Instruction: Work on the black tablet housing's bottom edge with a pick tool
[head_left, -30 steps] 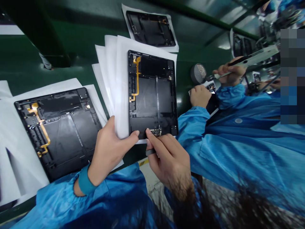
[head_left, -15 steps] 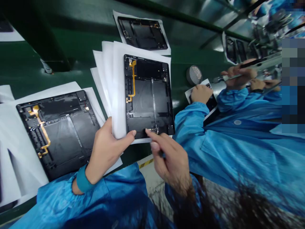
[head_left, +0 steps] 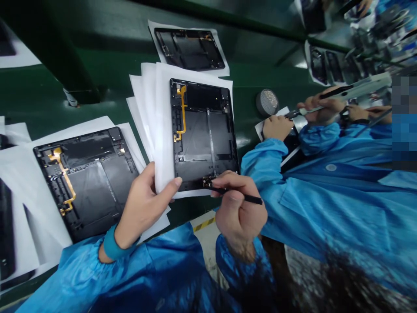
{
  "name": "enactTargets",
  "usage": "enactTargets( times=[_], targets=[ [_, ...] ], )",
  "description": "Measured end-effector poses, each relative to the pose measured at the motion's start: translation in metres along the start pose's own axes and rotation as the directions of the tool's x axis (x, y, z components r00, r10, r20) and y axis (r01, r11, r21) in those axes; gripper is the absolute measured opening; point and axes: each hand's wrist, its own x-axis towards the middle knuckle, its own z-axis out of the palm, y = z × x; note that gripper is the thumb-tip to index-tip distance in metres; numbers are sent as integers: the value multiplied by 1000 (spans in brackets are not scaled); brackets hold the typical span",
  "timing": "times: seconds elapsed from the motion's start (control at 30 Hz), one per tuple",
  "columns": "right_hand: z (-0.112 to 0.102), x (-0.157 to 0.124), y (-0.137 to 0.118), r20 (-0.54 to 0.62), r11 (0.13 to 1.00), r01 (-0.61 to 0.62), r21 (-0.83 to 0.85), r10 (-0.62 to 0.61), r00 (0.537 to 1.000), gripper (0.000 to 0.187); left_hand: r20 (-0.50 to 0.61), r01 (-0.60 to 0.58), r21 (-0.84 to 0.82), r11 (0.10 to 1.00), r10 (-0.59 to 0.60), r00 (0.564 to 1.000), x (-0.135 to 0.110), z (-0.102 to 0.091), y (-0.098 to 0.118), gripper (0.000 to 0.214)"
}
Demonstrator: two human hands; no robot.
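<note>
My left hand (head_left: 148, 198) grips the lower left corner of a black tablet housing (head_left: 198, 141) and the white sheets (head_left: 164, 143) fanned beneath it. The thumb lies on top near the edge; the other fingers are hidden underneath. An orange flex cable (head_left: 183, 108) runs down the housing's left side. A thin black stick-like tool (head_left: 252, 199) is pinched in my right hand (head_left: 243, 206), over the housing's bottom edge. Its front end is near a small circuit board (head_left: 206, 181); I cannot tell whether they touch.
Another tablet housing (head_left: 87, 187) rests on white sheets at left. A third housing (head_left: 192, 48) lies behind. Right of my stack stands a round metal tin (head_left: 267, 102). A co-worker in a blue sleeve (head_left: 265, 156) works close by on the right, holding a screwdriver-like tool (head_left: 296, 114).
My right hand has drawn back from fingertip contact at the bottom edge and turned, so the black tool now shows in its pinch. My left hand keeps its grip on the housing.
</note>
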Motion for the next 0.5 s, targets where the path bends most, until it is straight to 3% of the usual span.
enactTargets(
  times=[0.07, 0.13, 0.23, 0.33, 0.5],
  targets=[
    [-2, 2, 1, 35, 1000, -11, 2, 11, 999, 10, 2, 7, -10, 1000, -7, 1000, 3, 18, 7, 80],
    [-3, 7, 1, 131, 1000, 7, 19, -10, 991, 14, 12, 14, -21, 1000, -13, 1000, 5, 23, 14, 80],
    [-2, 15, 0, 285, 996, 59, 63, -75, 956, 16, -60, 53, -36, 998, -55, 997, 6, 1, 22, 68],
    [1, 21, 1, 335, 993, 77, 87, -102, 937, 15, -274, 150, -62, 987, -162, 948, 6, -27, 27, 50],
    [7, 25, 3, 368, 988, 121, 100, -150, 917, 18, -298, 149, -87, 985, -169, 940, 8, -34, 30, 51]
  ],
)
